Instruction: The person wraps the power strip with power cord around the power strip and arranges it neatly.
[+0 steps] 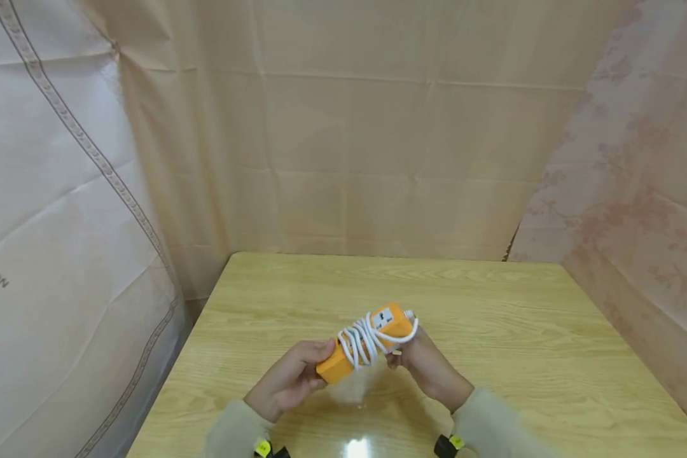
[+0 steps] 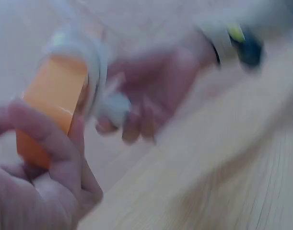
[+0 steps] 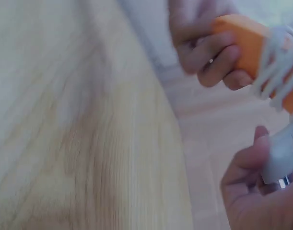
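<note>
An orange power strip (image 1: 334,367) is held tilted above the table, its right end higher in the head view. White cord (image 1: 359,343) is wound several times round its middle, and a socket face (image 1: 383,318) shows near the upper end. My left hand (image 1: 294,376) grips the lower end, thumb on top. Beside the upper end, my right hand (image 1: 429,369) holds the cord's white plug (image 3: 280,155) between thumb and fingers; metal prongs show in the right wrist view. The left wrist view is blurred, with the plug (image 2: 116,109) partly covered by fingers.
A wood-grain table (image 1: 492,318) lies under both hands. Beige cloth (image 1: 343,159) hangs behind it, with pale cloth (image 1: 63,222) on the left and flowered cloth (image 1: 635,191) on the right.
</note>
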Available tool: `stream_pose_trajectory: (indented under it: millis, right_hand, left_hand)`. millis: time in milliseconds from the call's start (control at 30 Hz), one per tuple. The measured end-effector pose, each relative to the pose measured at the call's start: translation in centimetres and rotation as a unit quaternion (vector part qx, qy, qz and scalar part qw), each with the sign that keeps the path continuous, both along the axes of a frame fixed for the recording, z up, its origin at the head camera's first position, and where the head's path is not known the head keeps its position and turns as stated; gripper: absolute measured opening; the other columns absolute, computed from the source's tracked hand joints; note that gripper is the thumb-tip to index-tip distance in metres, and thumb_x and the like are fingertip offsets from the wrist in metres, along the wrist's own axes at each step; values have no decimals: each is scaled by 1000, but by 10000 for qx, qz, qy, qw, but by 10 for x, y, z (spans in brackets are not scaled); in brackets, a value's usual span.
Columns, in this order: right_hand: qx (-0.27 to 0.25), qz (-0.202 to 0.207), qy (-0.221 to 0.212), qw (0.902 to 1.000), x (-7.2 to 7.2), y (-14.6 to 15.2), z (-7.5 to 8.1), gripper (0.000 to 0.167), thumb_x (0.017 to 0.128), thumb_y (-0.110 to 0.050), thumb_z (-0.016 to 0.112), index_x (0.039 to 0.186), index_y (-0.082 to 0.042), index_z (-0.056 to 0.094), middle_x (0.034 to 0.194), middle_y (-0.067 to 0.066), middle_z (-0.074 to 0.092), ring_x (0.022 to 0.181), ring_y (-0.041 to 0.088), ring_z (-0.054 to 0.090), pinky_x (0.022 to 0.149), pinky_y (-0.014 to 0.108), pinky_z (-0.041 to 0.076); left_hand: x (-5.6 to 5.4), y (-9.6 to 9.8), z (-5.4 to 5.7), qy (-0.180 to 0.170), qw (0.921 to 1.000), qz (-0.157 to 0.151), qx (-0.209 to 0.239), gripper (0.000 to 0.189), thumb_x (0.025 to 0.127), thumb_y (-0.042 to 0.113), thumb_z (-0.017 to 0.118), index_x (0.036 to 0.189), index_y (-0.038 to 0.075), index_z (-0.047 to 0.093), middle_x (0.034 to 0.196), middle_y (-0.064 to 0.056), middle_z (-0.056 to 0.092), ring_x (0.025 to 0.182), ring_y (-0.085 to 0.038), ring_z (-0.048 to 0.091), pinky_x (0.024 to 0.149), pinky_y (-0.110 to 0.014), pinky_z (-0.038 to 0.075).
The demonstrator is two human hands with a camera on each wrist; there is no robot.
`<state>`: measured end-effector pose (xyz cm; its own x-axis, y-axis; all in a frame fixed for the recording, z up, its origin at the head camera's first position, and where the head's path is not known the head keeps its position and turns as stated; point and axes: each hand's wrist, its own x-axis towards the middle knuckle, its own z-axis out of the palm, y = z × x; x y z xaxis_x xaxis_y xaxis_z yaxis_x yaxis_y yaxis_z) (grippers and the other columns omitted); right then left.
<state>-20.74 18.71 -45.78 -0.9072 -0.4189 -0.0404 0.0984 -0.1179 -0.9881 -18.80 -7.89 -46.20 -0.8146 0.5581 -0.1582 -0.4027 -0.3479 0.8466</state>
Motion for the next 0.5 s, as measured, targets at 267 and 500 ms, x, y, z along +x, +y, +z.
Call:
stream_pose_trajectory:
  millis: [267, 500]
  right_hand:
    - [796, -762, 219, 9937, 2, -1, -9, 43, 108, -28, 55, 150, -28, 45, 99, 19, 68, 59, 14, 47, 55, 25, 43]
    - [1102, -1107, 421, 9868, 1, -2, -9, 32, 103, -37, 63, 127, -16, 64, 93, 16, 71, 56, 12, 48, 51, 21, 41]
  left_hand:
    - [-3, 3, 8, -1676, 9784, -129, 1206, 26, 111, 24, 46, 121, 2, 56, 102, -14, 63, 78, -15, 67, 63, -10, 51]
    - [-7, 1, 10, -1932, 9638, -63, 1836, 25, 113, 24, 42, 133, 14, 54, 118, -20, 57, 88, -20, 70, 76, -17, 56]
